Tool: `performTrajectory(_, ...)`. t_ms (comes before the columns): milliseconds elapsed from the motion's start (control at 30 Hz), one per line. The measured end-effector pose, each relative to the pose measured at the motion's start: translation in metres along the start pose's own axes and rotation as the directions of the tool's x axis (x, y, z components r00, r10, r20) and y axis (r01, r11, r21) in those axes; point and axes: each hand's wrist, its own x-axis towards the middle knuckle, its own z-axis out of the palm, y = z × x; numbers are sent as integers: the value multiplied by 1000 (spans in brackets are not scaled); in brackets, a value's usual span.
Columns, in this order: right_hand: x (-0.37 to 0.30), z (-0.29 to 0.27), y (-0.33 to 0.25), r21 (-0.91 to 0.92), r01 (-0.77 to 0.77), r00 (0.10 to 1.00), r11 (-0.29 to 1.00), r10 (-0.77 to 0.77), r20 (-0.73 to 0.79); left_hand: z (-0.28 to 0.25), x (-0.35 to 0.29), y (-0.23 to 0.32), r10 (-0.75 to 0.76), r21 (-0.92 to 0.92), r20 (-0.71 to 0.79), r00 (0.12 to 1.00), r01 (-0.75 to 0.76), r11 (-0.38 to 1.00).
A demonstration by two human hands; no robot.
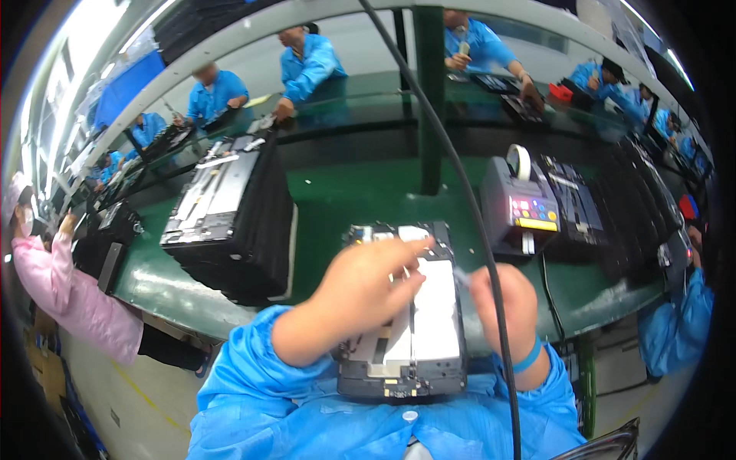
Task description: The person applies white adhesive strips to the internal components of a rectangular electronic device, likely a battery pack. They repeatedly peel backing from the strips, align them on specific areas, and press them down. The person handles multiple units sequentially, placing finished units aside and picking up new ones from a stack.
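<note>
Right in front of me lies an opened tablet (pixel 441 307) with a black frame, a large white battery and small parts along both ends. My left hand (pixel 364 284) reaches across its upper left part. The index finger and thumb of that hand are stretched out and apart, with the fingertips over the tablet's upper end. Just off the tablet's right edge, my right hand (pixel 506 303) is closed, wearing a blue wristband. A small pale blur shows at its fingertips; what it is I cannot make out. A black cable (pixel 452 146) hangs in front of the right hand.
On the green bench (pixel 345 188), a tall stack of opened tablets (pixel 253 230) stands left. A grey tape dispenser (pixel 517 211) with lit buttons stands right, beside more stacked tablets (pixel 571 199). A green post (pixel 431 138) rises behind. Co-workers in blue sit across; one person in pink stands left.
</note>
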Motion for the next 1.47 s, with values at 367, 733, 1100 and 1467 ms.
performTrajectory(367, 5, 15, 43, 781, -364, 903, 507, 396, 164, 36, 40, -38, 78, 212, 316, 945, -151, 966)
performTrajectory(733, 30, 18, 67, 690, -413, 905, 595, 350, 240, 15, 35, -46, 82, 272, 335, 939, -180, 945)
performTrajectory(1100, 81, 35, 82, 351, -550, 783, 758, 322, 532, 14, 27, -56, 68, 214, 334, 940, -146, 966)
performTrajectory(1467, 88, 25, 101, 247, -266, 856, 932, 110, 506, 20, 26, -68, 55, 276, 336, 940, -154, 949)
